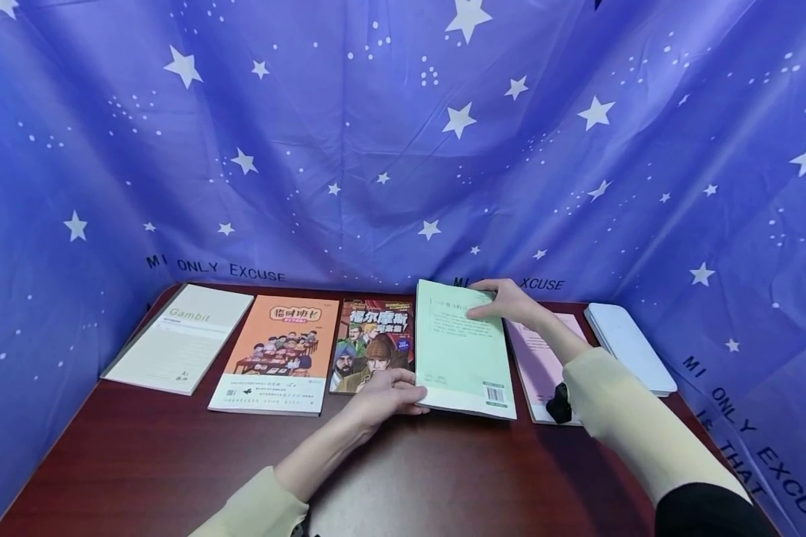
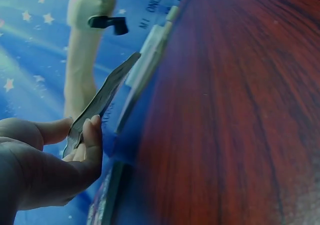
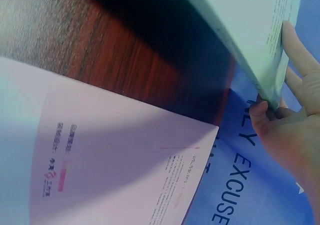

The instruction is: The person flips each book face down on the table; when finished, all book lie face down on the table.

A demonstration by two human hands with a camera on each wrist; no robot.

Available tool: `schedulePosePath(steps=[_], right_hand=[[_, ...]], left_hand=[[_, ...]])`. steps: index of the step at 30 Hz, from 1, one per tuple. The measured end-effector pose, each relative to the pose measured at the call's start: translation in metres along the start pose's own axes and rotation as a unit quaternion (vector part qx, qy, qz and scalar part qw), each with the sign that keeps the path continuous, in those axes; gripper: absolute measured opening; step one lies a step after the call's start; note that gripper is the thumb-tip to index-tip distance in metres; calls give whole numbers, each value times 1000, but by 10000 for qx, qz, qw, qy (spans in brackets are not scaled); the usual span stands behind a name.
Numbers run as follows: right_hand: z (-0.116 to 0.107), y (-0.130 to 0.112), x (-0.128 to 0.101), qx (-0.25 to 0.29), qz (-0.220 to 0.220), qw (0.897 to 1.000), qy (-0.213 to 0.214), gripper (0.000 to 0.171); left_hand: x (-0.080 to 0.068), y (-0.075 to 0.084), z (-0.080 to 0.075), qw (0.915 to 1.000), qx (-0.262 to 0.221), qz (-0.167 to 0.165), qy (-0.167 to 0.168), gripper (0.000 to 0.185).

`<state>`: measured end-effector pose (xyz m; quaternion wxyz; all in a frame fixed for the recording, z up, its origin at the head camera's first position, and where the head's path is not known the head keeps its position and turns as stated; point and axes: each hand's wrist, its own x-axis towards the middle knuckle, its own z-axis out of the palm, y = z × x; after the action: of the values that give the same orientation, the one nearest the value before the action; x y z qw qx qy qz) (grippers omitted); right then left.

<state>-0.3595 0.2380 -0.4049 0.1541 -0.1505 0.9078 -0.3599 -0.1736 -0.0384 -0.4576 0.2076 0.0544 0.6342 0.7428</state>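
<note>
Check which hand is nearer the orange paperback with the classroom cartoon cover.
Left. The left hand grips the pale green book's near corner, just right of the orange paperback; the right hand holds that book's far edge, farther right.

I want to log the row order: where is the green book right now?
In the head view the green book sits right of centre, between the detective comic and pink book, gripped by the left hand and right hand.
</note>
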Motion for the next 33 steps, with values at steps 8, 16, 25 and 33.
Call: schedulePosePath(steps=[8, 16, 25, 33], right_hand=[[5, 10, 10, -644, -70, 9979, 27, 72], [12, 18, 16, -1163, -161, 9931, -67, 73], [14, 25, 21, -1478, -135, 9889, -23, 78], [17, 28, 21, -1636, -78, 9865, -25, 76]], left_hand=[[1, -7, 11, 9998, 100, -3, 150, 32], [2, -10, 16, 9994, 284, -73, 182, 41], [5, -13, 15, 9974, 505, -267, 431, 40], [-1, -11, 13, 9969, 421, -354, 554, 47]])
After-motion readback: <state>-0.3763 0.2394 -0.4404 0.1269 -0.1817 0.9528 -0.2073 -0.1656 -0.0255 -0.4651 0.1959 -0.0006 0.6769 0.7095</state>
